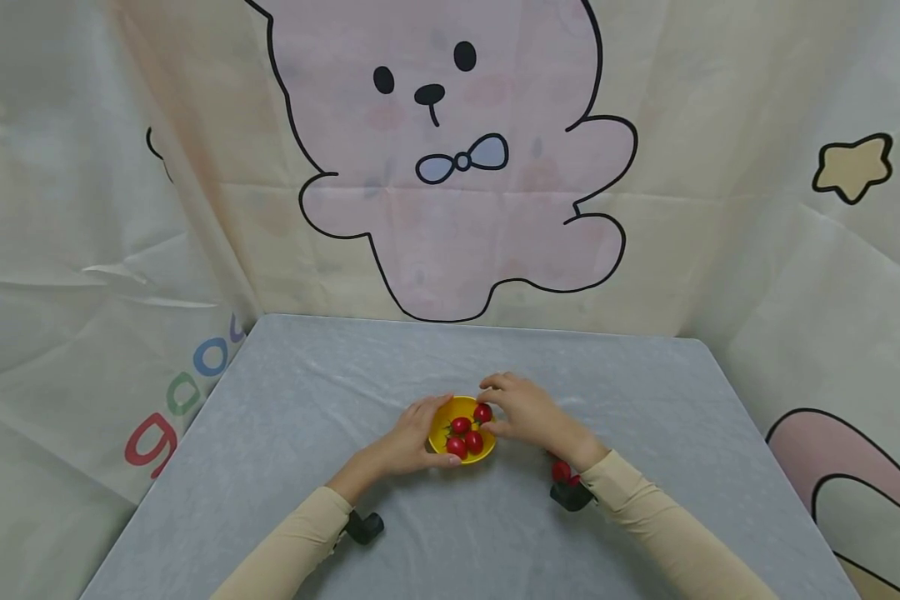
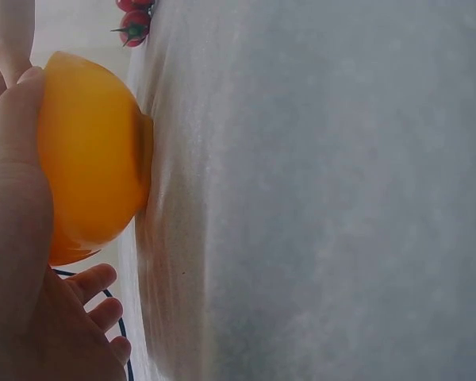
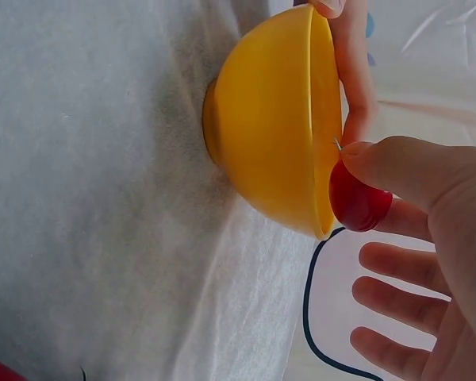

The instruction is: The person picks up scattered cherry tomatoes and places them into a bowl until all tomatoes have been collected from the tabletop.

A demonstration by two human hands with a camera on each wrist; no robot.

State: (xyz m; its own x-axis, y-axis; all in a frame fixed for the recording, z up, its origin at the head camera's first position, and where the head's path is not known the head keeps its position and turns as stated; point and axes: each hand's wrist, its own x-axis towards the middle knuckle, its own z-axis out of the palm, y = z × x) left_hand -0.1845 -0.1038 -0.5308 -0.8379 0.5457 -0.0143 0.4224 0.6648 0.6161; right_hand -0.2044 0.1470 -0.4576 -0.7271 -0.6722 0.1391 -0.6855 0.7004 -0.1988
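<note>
A yellow bowl (image 1: pixel 435 440) stands on the table with several red cherry tomatoes (image 1: pixel 456 447) inside. My left hand (image 1: pixel 412 439) holds the bowl from the left, thumb at the near side of the rim and fingers at the far side. In the left wrist view the thumb lies along the rim of the bowl (image 2: pixel 95 159). My right hand (image 1: pixel 528 410) pinches one cherry tomato (image 3: pixel 355 198) between thumb and index finger, right at the bowl's rim. Its other fingers are spread apart.
More cherry tomatoes (image 1: pixel 561 472) lie on the table, partly hidden under my right wrist; some show at the top of the left wrist view (image 2: pixel 133 28). Dark wrist camera mounts hang below both sleeves. A grey-blue cloth (image 1: pixel 450 533) covers the table, and printed curtains (image 1: pixel 720 167) surround it.
</note>
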